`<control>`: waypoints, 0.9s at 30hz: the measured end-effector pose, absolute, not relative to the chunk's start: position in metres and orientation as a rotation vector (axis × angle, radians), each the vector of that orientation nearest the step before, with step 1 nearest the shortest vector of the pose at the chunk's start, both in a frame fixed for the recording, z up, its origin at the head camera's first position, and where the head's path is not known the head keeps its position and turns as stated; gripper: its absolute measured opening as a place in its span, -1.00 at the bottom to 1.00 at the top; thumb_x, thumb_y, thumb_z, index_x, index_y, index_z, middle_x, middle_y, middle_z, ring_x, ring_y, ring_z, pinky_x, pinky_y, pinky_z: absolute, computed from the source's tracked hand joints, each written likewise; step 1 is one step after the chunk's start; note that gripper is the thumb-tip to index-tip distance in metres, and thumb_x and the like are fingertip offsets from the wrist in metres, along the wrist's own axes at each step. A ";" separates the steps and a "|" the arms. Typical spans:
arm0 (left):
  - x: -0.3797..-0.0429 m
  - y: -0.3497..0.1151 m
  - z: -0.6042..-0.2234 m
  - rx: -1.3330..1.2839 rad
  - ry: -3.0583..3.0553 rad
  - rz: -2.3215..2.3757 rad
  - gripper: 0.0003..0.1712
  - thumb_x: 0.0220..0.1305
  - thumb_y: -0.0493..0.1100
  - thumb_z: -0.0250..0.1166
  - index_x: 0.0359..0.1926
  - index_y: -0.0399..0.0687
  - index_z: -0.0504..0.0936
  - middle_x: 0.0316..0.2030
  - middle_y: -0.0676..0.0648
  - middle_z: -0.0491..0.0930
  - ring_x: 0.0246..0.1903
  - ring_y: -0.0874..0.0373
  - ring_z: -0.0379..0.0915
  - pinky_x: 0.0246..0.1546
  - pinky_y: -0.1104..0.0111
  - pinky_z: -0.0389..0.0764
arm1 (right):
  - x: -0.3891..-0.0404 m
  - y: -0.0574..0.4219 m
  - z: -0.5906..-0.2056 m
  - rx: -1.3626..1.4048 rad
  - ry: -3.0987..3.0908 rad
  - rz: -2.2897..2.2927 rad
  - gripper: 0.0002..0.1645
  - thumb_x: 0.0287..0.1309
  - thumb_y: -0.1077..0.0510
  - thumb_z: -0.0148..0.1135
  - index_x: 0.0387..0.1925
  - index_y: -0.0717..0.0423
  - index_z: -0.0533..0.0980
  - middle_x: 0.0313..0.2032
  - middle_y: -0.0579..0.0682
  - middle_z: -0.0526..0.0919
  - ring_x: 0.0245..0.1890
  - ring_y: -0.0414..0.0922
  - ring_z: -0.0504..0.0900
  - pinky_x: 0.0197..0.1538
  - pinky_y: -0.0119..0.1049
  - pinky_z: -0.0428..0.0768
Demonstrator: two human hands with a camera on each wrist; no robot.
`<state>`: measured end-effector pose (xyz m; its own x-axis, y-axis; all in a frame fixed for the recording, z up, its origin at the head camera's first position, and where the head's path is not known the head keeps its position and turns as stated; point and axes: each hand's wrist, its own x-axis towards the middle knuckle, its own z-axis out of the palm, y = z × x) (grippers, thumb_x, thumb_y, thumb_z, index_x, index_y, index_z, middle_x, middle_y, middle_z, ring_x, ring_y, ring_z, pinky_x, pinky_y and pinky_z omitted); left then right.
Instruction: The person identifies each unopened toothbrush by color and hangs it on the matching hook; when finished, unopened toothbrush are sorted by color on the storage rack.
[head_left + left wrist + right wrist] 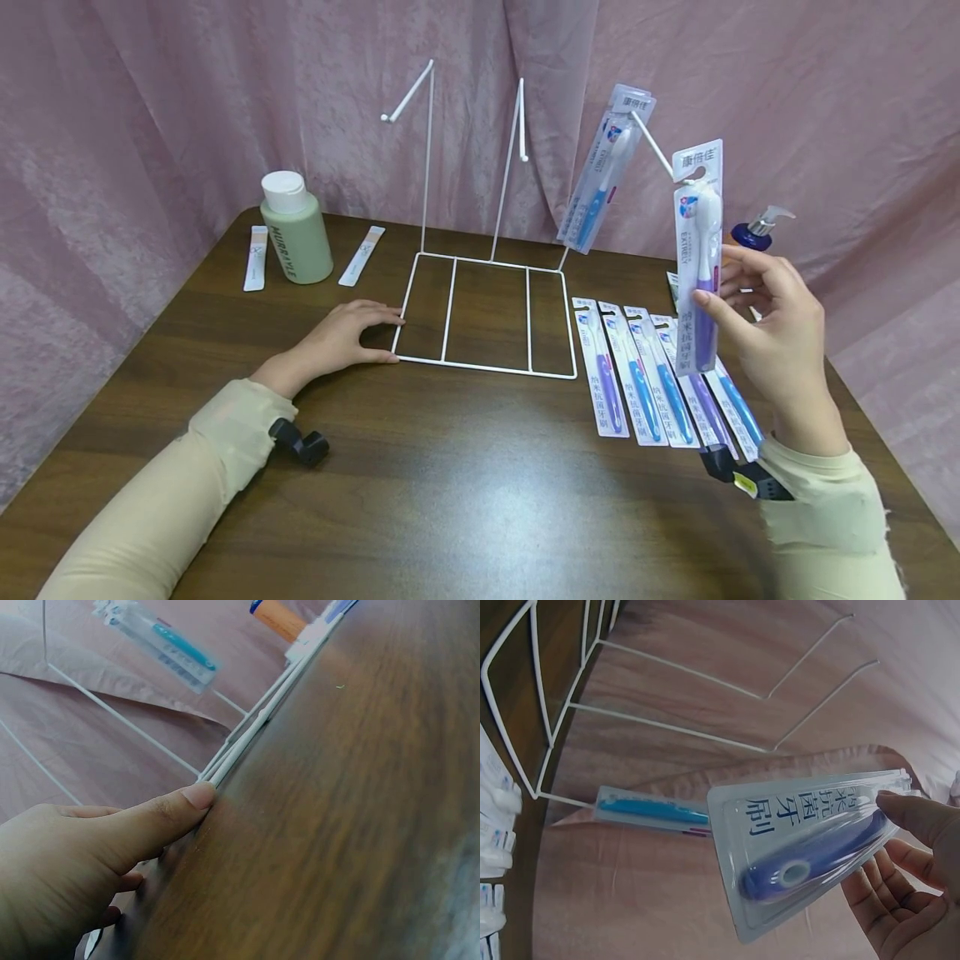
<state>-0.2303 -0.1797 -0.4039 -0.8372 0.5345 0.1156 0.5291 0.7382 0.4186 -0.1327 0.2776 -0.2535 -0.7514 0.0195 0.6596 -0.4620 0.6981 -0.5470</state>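
Where the right hook juts out, at the upper right of the head view, the right hand holds up a purple pack, a toothbrush in clear plastic on printed card. Its fingers are clamped on the pack, thumb across the front and the others behind the right edge. The hook's end sits right at the pack's notched hole; whether it is through, I cannot tell. At centre left, the left hand rests its tips on the near left corner of the white rack, thumb and fingers apart. A blue pack hangs on the same hook, and five more packs lie in a slanted row at lower right. The purple pack should be light, its shell smooth and a little slippery, its card stiff but easily bent around the hole. A pinch across the middle or lower half, thumb on the plastic, looks best: it leaves the top free and avoids crushing the card. The thin rack looks light enough to tip or slide if pushed.
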 end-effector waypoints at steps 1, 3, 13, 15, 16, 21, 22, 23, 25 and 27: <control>-0.230 -0.180 -0.404 0.891 2.916 0.697 -0.30 0.04 0.12 0.45 0.19 -0.02 0.55 0.30 -0.07 0.44 0.33 -0.14 0.23 0.32 -0.17 0.15 | -0.133 0.277 -0.254 0.335 -2.258 0.959 -0.38 -0.07 0.46 0.40 0.12 0.29 0.50 -0.24 -0.40 0.46 -0.27 -0.43 0.48 -0.19 -0.77 0.47; -0.230 -0.180 -0.403 0.894 2.914 0.698 -0.30 0.04 0.13 0.45 0.19 -0.01 0.55 0.30 -0.07 0.44 0.33 -0.14 0.23 0.32 -0.18 0.16 | -0.132 0.275 -0.255 0.321 -2.270 0.958 -0.38 -0.06 0.45 0.40 0.13 0.26 0.50 -0.24 -0.41 0.45 -0.27 -0.42 0.48 -0.18 -0.77 0.47; -0.231 -0.180 -0.404 0.894 2.916 0.690 -0.29 0.03 0.13 0.45 0.20 -0.01 0.54 0.30 -0.08 0.44 0.33 -0.15 0.22 0.32 -0.18 0.15 | -0.137 0.264 -0.265 0.350 -2.289 0.910 -0.40 -0.04 0.42 0.40 0.12 0.29 0.48 -0.25 -0.43 0.40 -0.28 -0.46 0.45 -0.19 -0.79 0.46; -0.230 -0.180 -0.405 0.899 2.920 0.692 -0.29 0.02 0.13 0.45 0.19 -0.01 0.55 0.30 -0.08 0.44 0.32 -0.15 0.23 0.32 -0.18 0.15 | -0.138 0.262 -0.268 0.351 -2.280 0.911 -0.40 -0.04 0.42 0.40 0.11 0.30 0.48 -0.25 -0.44 0.40 -0.28 -0.47 0.45 -0.19 -0.79 0.45; -0.230 -0.180 -0.405 0.905 2.924 0.691 -0.29 0.02 0.14 0.45 0.19 -0.01 0.55 0.29 -0.09 0.45 0.32 -0.15 0.23 0.31 -0.18 0.16 | -0.139 0.261 -0.269 0.348 -2.275 0.911 -0.41 -0.03 0.41 0.40 0.11 0.30 0.48 -0.25 -0.44 0.40 -0.28 -0.48 0.45 -0.20 -0.79 0.45; -0.230 -0.181 -0.406 0.912 2.933 0.696 -0.29 0.01 0.13 0.46 0.18 -0.01 0.56 0.29 -0.09 0.45 0.31 -0.16 0.25 0.30 -0.18 0.17 | -0.146 0.258 -0.273 0.306 -2.244 0.929 -0.42 -0.03 0.38 0.41 0.10 0.27 0.50 -0.27 -0.44 0.42 -0.28 -0.46 0.45 -0.21 -0.78 0.45; -0.231 -0.181 -0.406 0.910 2.934 0.695 -0.30 0.01 0.13 0.46 0.19 -0.01 0.56 0.29 -0.09 0.45 0.32 -0.16 0.24 0.30 -0.18 0.17 | -0.147 0.257 -0.274 0.295 -2.240 0.930 -0.42 -0.03 0.37 0.41 0.10 0.27 0.50 -0.27 -0.44 0.42 -0.28 -0.46 0.45 -0.21 -0.78 0.45; -0.230 -0.181 -0.406 0.907 2.933 0.697 -0.30 0.01 0.12 0.46 0.19 -0.01 0.55 0.29 -0.08 0.45 0.32 -0.15 0.24 0.31 -0.18 0.17 | -0.149 0.256 -0.275 0.283 -2.235 0.936 -0.42 -0.02 0.35 0.42 0.11 0.26 0.50 -0.28 -0.45 0.42 -0.28 -0.45 0.45 -0.21 -0.77 0.44; -0.231 -0.181 -0.406 0.908 2.935 0.697 -0.30 0.01 0.11 0.46 0.18 -0.01 0.56 0.29 -0.08 0.45 0.32 -0.15 0.25 0.31 -0.18 0.17 | -0.153 0.254 -0.276 0.261 -2.229 0.948 -0.42 -0.01 0.31 0.42 0.11 0.24 0.51 -0.28 -0.45 0.42 -0.29 -0.44 0.45 -0.21 -0.75 0.44; -0.230 -0.180 -0.405 0.905 2.933 0.695 -0.30 0.01 0.11 0.47 0.18 -0.01 0.56 0.29 -0.07 0.45 0.32 -0.14 0.25 0.32 -0.17 0.17 | -0.157 0.253 -0.278 0.243 -2.228 0.957 -0.42 0.01 0.29 0.42 0.12 0.23 0.50 -0.28 -0.45 0.41 -0.29 -0.44 0.45 -0.22 -0.74 0.44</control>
